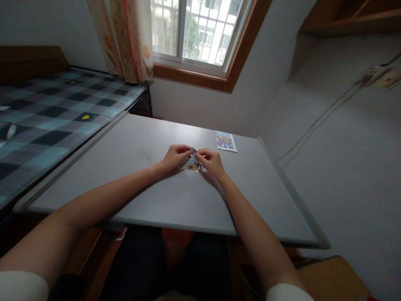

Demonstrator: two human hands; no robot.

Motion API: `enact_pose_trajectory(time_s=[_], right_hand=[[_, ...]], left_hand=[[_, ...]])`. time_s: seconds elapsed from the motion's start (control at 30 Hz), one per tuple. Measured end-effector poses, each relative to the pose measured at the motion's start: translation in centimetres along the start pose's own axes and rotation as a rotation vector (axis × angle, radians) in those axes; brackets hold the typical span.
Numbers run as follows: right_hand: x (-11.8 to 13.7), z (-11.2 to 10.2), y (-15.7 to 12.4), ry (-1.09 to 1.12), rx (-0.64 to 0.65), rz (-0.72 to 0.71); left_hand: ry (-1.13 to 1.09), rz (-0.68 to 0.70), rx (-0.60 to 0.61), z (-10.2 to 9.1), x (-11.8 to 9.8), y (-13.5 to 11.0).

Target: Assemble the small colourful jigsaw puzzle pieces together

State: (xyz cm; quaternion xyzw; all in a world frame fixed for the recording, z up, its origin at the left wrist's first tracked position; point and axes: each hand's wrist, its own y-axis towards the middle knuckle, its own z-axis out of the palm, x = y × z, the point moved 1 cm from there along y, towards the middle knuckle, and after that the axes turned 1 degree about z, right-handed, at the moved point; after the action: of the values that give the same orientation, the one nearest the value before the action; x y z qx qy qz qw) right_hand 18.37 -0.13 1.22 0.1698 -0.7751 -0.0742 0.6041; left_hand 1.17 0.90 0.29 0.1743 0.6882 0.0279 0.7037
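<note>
Both my hands meet near the middle of the white table [175, 200], fingers bent into pinches. My left hand [177, 156] and my right hand [211, 161] come together at a small grey-blue jigsaw puzzle piece [194, 150], raised between their fingertips. Whether it is one piece or two joined ones is too small to tell. Right below the fingers lies a small cluster of jigsaw puzzle pieces [191, 165], pale blue toward the back and yellow, brown and white toward me. My hands hide part of the cluster at either side.
A printed picture card [226, 141] lies flat at the back right of the table. To the left stands a bed [56, 113] with a checked cover. Behind are a curtain [127, 37] and a barred window [203, 29]. A cable [313, 125] runs down the right wall.
</note>
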Motion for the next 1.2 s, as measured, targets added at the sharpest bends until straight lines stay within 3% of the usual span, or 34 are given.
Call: enact_pose_trajectory(time_s=[0.3,0.47,0.63,0.87,0.97,1.07,1.2], right_hand=[[0.3,0.0,0.0,0.067,0.035,0.099],[0.1,-0.2,0.0,0.098,0.038,0.121],[0.2,-0.1,0.1,0.065,0.014,0.114],[-0.1,-0.3,0.2,0.064,-0.014,0.106],[0.1,-0.3,0.3,0.069,-0.023,0.111],[0.3,-0.3,0.3,0.075,-0.063,0.113],[0.1,-0.5,0.5,0.082,-0.165,0.12]], left_hand=[[0.046,0.058,-0.006,-0.2,-0.2,-0.1],[-0.041,-0.028,-0.001,0.0,-0.3,-0.1],[-0.021,-0.066,-0.078,-0.5,-0.1,0.2],[0.282,-0.005,-0.01,-0.8,0.8,0.5],[0.365,0.049,-0.062,-1.0,0.6,0.6],[0.262,0.036,-0.142,-1.0,0.1,0.7],[0.034,-0.077,-0.043,-0.5,-0.4,0.4]])
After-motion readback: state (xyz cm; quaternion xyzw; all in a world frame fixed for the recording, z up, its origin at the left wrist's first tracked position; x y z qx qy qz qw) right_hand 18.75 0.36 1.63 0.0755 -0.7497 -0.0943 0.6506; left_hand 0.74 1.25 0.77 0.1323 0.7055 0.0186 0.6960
